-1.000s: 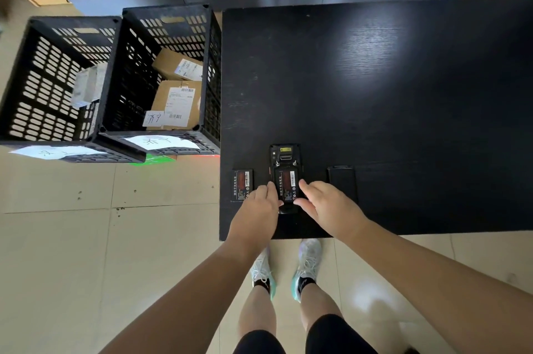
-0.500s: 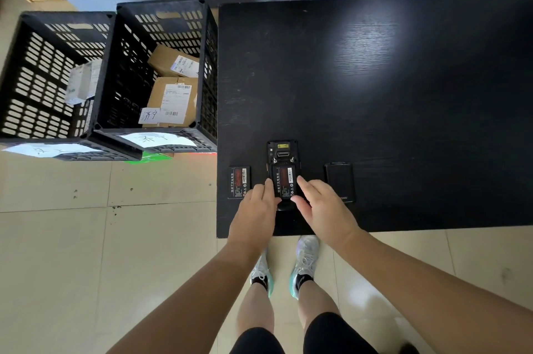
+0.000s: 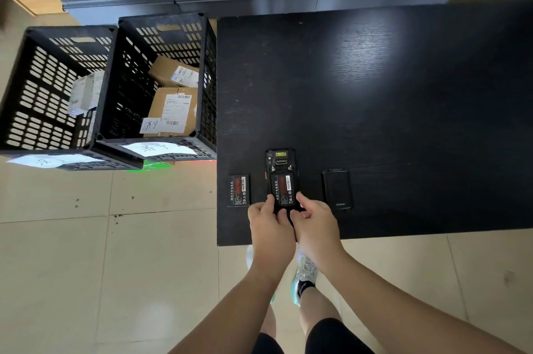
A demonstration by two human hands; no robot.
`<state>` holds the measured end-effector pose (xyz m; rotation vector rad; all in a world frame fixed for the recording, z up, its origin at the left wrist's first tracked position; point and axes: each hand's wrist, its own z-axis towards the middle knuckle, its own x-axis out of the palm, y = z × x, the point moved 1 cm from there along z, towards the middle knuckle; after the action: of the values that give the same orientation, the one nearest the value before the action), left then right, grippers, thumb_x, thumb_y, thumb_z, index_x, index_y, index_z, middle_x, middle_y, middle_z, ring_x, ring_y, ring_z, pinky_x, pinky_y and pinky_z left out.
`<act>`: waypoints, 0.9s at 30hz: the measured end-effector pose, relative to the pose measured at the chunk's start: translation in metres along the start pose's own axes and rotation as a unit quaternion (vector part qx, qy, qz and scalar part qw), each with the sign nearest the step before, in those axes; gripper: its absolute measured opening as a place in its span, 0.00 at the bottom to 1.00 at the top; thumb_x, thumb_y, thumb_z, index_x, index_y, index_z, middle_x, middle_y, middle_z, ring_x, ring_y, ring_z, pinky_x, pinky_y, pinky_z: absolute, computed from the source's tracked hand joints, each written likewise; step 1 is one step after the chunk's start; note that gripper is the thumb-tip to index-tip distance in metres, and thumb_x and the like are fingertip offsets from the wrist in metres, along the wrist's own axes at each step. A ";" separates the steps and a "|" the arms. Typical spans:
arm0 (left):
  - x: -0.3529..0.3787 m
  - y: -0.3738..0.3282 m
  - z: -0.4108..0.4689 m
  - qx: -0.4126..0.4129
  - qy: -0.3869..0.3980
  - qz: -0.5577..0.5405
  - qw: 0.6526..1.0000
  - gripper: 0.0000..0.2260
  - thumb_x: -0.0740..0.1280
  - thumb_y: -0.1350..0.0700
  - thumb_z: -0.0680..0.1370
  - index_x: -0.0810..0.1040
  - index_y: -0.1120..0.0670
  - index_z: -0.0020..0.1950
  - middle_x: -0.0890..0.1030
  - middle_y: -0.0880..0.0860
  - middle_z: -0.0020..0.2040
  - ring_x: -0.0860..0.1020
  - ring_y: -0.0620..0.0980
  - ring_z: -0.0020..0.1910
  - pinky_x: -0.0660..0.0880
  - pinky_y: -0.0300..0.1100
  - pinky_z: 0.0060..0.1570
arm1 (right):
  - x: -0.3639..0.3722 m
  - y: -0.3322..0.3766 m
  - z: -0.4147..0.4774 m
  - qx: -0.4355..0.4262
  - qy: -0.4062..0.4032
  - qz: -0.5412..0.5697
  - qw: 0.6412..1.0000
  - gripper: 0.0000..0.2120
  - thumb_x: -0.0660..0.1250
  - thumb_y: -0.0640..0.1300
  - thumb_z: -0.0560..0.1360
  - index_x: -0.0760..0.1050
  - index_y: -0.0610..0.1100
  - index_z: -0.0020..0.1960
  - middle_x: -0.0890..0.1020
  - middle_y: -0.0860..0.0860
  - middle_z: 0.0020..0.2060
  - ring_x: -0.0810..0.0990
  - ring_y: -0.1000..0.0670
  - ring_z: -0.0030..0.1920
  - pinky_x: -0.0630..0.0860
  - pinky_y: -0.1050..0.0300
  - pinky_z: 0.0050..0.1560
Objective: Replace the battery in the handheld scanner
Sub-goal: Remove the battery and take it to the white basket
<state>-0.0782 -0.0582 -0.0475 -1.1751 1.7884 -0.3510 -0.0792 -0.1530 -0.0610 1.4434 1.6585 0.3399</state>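
— Both hands, left hand (image 3: pixel 271 226) and right hand (image 3: pixel 315 224), pinch the scanner's (image 3: pixel 281 177) near end, low centre of frame, a battery (image 3: pixel 283 190) in its bay.

— Risk?

— Pressed unevenly, it may seat crooked. The table (image 3: pixel 403 123) edge is close; spare battery (image 3: pixel 238 191) left, cover (image 3: pixel 337 189) right, open room beyond.
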 end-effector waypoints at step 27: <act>-0.013 -0.009 0.023 -0.150 -0.016 -0.217 0.964 0.05 0.69 0.60 0.77 0.82 0.55 0.52 0.86 0.54 0.41 0.86 0.50 0.41 0.83 0.47 0.50 | -0.007 0.016 0.020 0.105 0.029 0.196 0.975 0.08 0.72 0.40 0.75 0.81 0.40 0.53 0.86 0.45 0.41 0.85 0.51 0.40 0.83 0.55 0.49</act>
<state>-0.0526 -0.0462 -0.0462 -1.7858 1.5800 -0.3158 -0.0542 -0.1621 -0.0585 1.9423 1.4817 0.4367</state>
